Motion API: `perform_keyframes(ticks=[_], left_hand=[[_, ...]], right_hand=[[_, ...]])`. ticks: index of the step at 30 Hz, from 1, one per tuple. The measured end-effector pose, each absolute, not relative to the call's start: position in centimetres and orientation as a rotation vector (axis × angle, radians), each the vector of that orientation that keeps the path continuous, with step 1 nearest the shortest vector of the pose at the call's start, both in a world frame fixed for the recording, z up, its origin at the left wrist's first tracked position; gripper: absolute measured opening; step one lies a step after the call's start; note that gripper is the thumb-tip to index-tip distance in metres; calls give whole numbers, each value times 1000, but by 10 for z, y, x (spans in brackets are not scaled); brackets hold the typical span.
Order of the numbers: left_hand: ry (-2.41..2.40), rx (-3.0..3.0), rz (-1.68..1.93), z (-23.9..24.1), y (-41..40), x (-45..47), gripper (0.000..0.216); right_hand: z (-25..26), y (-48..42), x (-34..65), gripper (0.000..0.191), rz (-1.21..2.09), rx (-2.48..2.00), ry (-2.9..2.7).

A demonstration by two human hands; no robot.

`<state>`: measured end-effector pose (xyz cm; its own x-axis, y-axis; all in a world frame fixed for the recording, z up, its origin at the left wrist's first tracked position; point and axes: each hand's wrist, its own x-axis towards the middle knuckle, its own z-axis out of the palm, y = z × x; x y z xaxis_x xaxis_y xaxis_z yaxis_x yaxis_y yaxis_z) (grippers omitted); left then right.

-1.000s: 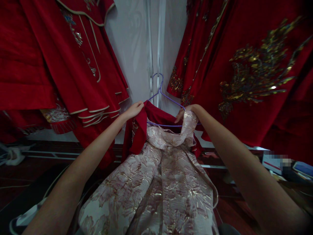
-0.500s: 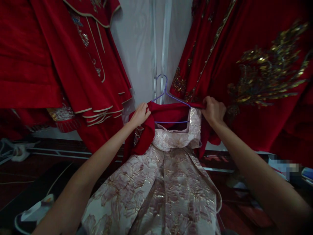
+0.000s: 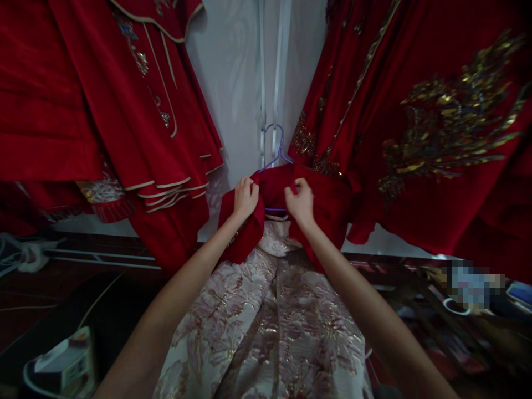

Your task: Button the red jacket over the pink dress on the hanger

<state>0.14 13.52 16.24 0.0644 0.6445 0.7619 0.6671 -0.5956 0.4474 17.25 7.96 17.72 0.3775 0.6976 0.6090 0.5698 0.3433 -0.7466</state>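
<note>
A pale pink-and-gold brocade dress [image 3: 274, 310] hangs from a purple hanger [image 3: 281, 145] in front of me. Over its shoulders lies a red jacket [image 3: 328, 205], covering both straps, with the dress's neckline showing between its fronts. My left hand [image 3: 246, 198] is closed on the jacket's edge at the left shoulder. My right hand [image 3: 301, 200], fingers curled, grips the jacket's other front edge close to the middle. Only a short part of the hanger's lower bar shows between the hands.
Red garments with pale piping [image 3: 153, 111] hang at left. On the right hangs a red garment with gold sequin embroidery [image 3: 449, 127]. Behind the hanger is a white wall [image 3: 228, 72] with metal poles. A clothes iron [image 3: 62, 363] stands on a dark surface at lower left.
My right hand has moved left toward the middle, drawing the jacket's right side over the dress's bare strap. My left hand has stayed at the left shoulder.
</note>
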Motion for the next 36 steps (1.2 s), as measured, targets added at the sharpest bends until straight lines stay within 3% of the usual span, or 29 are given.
perform_keyframes(ticks=[7, 17, 21, 24, 29, 36], left_hand=[[-1417, -2490, -1744, 144, 108, 14, 9], [-1359, -2828, -2637, 138, 85, 34, 27], [-1314, -2794, -2929, 127, 82, 30, 23], [-1265, -2659, -2934, 118, 82, 30, 28], [-1269, -2694, -2855, 115, 87, 30, 25], [-1431, -2756, -2746, 116, 88, 28, 27]], right_hand=[[168, 88, 143, 12, 501, -1021, -1660], [161, 80, 161, 15, 624, -905, -1531], [160, 73, 175, 24, 955, -878, -1475], [153, 68, 183, 30, 1134, -766, -1455], [142, 65, 184, 39, 1013, -745, -1533], [146, 60, 186, 29, 892, -788, -1696]])
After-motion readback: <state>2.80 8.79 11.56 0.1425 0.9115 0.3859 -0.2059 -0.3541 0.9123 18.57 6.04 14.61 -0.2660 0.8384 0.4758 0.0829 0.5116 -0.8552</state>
